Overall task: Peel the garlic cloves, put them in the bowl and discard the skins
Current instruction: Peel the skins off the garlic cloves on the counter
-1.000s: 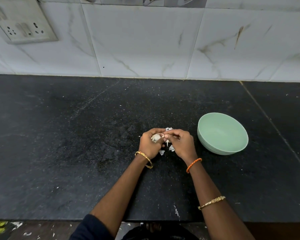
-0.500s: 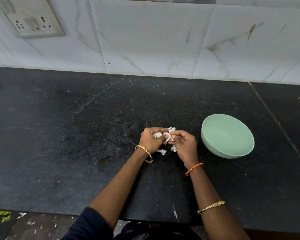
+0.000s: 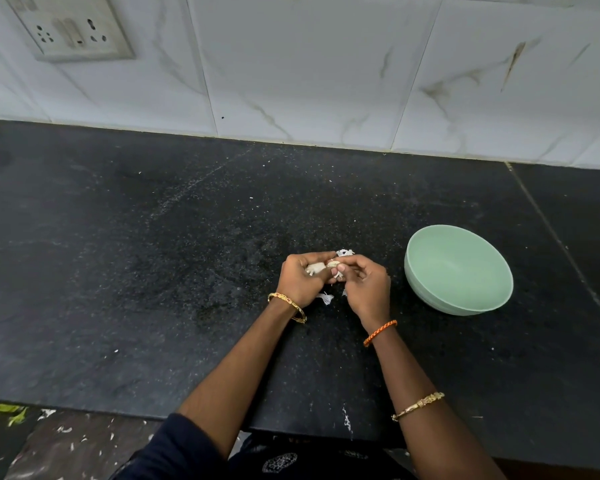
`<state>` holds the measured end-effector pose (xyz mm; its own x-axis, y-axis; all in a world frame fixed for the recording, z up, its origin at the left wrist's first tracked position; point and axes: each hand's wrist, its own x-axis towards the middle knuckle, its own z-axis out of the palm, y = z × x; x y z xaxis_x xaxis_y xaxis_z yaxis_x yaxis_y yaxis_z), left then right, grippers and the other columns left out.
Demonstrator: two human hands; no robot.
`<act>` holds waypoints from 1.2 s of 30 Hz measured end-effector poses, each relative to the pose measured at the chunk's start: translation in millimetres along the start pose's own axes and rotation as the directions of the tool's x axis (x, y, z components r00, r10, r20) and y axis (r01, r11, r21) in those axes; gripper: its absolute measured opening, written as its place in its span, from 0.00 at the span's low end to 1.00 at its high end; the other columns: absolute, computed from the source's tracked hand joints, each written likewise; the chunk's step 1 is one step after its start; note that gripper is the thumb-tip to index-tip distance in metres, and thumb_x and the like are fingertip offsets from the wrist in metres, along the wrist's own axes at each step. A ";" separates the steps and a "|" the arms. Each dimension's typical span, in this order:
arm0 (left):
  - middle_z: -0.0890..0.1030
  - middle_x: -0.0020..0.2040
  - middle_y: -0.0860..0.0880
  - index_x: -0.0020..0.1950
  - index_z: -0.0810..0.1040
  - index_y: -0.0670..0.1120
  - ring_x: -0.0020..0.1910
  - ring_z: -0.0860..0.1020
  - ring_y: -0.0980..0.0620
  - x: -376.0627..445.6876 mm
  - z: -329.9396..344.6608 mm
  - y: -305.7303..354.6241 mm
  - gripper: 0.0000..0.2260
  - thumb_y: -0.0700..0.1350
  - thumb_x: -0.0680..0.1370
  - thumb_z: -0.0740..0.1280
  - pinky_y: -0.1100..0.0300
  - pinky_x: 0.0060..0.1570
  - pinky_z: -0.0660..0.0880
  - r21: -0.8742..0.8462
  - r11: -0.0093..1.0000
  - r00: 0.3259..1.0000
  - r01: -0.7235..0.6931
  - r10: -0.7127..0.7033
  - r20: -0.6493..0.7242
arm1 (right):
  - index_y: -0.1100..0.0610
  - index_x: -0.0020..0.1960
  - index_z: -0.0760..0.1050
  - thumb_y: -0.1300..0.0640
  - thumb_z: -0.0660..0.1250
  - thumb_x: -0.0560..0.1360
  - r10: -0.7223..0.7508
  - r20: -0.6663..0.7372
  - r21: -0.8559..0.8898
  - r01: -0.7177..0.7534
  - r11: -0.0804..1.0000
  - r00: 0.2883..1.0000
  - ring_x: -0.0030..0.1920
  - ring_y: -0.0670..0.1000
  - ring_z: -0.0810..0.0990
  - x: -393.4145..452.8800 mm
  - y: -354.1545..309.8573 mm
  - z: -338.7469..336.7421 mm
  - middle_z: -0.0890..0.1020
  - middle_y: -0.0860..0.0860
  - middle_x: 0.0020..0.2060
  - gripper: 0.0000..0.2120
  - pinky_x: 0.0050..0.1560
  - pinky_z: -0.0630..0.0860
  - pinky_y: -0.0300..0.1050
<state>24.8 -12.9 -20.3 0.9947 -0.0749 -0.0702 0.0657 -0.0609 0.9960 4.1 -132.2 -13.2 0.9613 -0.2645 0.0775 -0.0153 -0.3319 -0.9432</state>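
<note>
My left hand grips a pale piece of garlic over the black counter. My right hand pinches a garlic clove at its fingertips, right against the left hand. Bits of white garlic skin lie on the counter under and around the hands, one scrap near my left wrist and another just beyond the fingers. A pale green bowl stands to the right of my right hand, and its inside looks bare.
The black stone counter runs wide to the left, with a seam on the right past the bowl. A white tiled wall with a switch and socket plate rises behind. The counter's front edge is near my body.
Both hands stay together at the same spot, with fingers working on the garlic. The camera has tilted slightly, shifting the view of the wall and bowl.
</note>
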 end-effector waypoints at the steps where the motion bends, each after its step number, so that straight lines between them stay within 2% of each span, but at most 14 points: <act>1: 0.83 0.51 0.44 0.56 0.81 0.39 0.46 0.82 0.52 -0.2 -0.9 0.3 0.12 0.34 0.73 0.71 0.59 0.48 0.80 0.000 1.000 1.000 0.004 -0.004 0.000 | 0.57 0.44 0.82 0.68 0.68 0.74 0.012 0.008 0.036 -0.013 0.999 1.000 0.43 0.47 0.83 1.2 -0.1 0.3 0.83 0.48 0.39 0.08 0.46 0.79 0.40; 4: 0.83 0.52 0.42 0.55 0.82 0.39 0.45 0.83 0.50 1.2 -1.8 -0.5 0.10 0.33 0.74 0.70 0.58 0.47 0.81 -0.027 1.000 1.000 0.011 -0.011 0.003 | 0.56 0.42 0.81 0.70 0.68 0.74 0.067 0.015 0.146 -0.068 0.987 0.998 0.41 0.45 0.83 1.8 -1.7 -0.3 0.84 0.48 0.39 0.10 0.44 0.79 0.37; 7: 0.82 0.52 0.41 0.56 0.81 0.37 0.41 0.83 0.53 2.7 -3.3 2.5 0.10 0.32 0.76 0.68 0.62 0.43 0.81 -0.045 0.999 1.000 0.014 -0.013 0.024 | 0.57 0.42 0.81 0.70 0.68 0.73 0.093 0.037 0.204 -0.098 0.974 0.995 0.42 0.44 0.83 3.0 -1.0 -2.6 0.84 0.51 0.40 0.10 0.44 0.78 0.35; 10: 0.81 0.50 0.42 0.59 0.78 0.35 0.37 0.82 0.57 3.9 -6.7 8.6 0.11 0.31 0.76 0.66 0.65 0.39 0.80 -0.091 0.995 0.995 0.036 -0.028 0.092 | 0.56 0.43 0.81 0.69 0.68 0.74 0.127 0.116 0.281 -0.155 0.947 0.985 0.44 0.46 0.83 5.4 -1.1 -8.1 0.84 0.52 0.42 0.09 0.46 0.80 0.39; 12: 0.81 0.47 0.45 0.58 0.79 0.36 0.35 0.81 0.58 3.9 -7.9 10.6 0.11 0.32 0.76 0.66 0.66 0.37 0.79 -0.096 0.994 0.993 0.044 -0.033 0.114 | 0.56 0.44 0.80 0.68 0.67 0.75 0.166 0.157 0.333 -0.210 0.919 0.974 0.45 0.48 0.83 6.2 -2.6 -11.1 0.84 0.54 0.43 0.08 0.44 0.81 0.41; 15: 0.81 0.41 0.48 0.53 0.81 0.40 0.33 0.79 0.58 4.4 -9.5 11.5 0.08 0.32 0.77 0.65 0.66 0.33 0.78 -0.134 0.988 0.992 0.081 -0.067 0.108 | 0.59 0.45 0.80 0.68 0.66 0.76 0.209 0.183 0.418 -0.269 0.868 0.960 0.42 0.47 0.82 8.3 -5.1 -14.0 0.83 0.55 0.43 0.07 0.39 0.79 0.36; 18: 0.80 0.35 0.48 0.46 0.81 0.41 0.31 0.77 0.58 4.0 -9.6 14.7 0.07 0.33 0.77 0.64 0.65 0.31 0.77 -0.174 0.974 0.987 0.145 -0.131 0.090 | 0.61 0.46 0.80 0.69 0.66 0.75 0.232 0.211 0.488 -0.308 0.817 0.949 0.43 0.47 0.83 12.2 -5.6 -19.4 0.84 0.54 0.45 0.06 0.40 0.79 0.36; 23: 0.81 0.35 0.49 0.42 0.82 0.42 0.28 0.75 0.58 4.2 -10.7 15.3 0.01 0.39 0.74 0.71 0.67 0.27 0.72 -0.114 0.990 0.990 0.088 -0.075 0.116 | 0.63 0.49 0.81 0.68 0.71 0.72 0.212 0.247 0.429 -0.303 0.851 0.946 0.45 0.50 0.84 13.6 -4.9 -20.4 0.84 0.58 0.45 0.07 0.45 0.80 0.38; 27: 0.83 0.40 0.48 0.46 0.84 0.40 0.30 0.76 0.59 4.4 -9.8 15.2 0.06 0.42 0.73 0.73 0.67 0.28 0.73 -0.079 0.993 0.991 0.093 -0.085 0.106 | 0.60 0.47 0.81 0.66 0.74 0.70 0.129 0.187 0.303 -0.182 0.936 0.974 0.40 0.44 0.83 11.1 -7.6 -19.2 0.84 0.55 0.41 0.06 0.43 0.79 0.36; 29: 0.83 0.40 0.49 0.46 0.84 0.41 0.31 0.76 0.59 4.6 -9.1 16.3 0.06 0.43 0.73 0.73 0.67 0.29 0.74 -0.065 0.991 0.988 0.114 -0.106 0.116 | 0.60 0.45 0.82 0.66 0.73 0.71 0.098 0.175 0.279 -0.145 0.949 0.980 0.39 0.45 0.83 10.3 -9.0 -18.8 0.84 0.55 0.41 0.04 0.43 0.80 0.38; 33: 0.82 0.38 0.52 0.45 0.83 0.43 0.33 0.77 0.60 7.3 -14.0 19.8 0.04 0.43 0.75 0.71 0.67 0.30 0.73 -0.043 0.985 0.973 0.165 -0.155 0.171 | 0.60 0.44 0.81 0.69 0.70 0.72 0.161 0.209 0.300 -0.221 0.928 0.964 0.37 0.47 0.82 10.5 -10.5 -17.2 0.84 0.55 0.39 0.05 0.41 0.80 0.38; 36: 0.82 0.35 0.52 0.50 0.82 0.41 0.30 0.77 0.60 9.1 -17.0 22.3 0.06 0.42 0.76 0.69 0.68 0.28 0.72 -0.069 0.976 0.958 0.205 -0.186 0.220 | 0.60 0.44 0.79 0.69 0.68 0.74 0.242 0.252 0.375 -0.326 0.868 0.937 0.37 0.48 0.80 10.6 -13.3 -15.7 0.83 0.54 0.38 0.06 0.41 0.79 0.39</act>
<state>36.7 2.0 2.2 0.9230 -0.2791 -0.2648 0.2739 -0.0066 0.9617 10.1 -144.8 5.3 0.9663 -0.0995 -0.2376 -0.2231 0.1380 -0.9650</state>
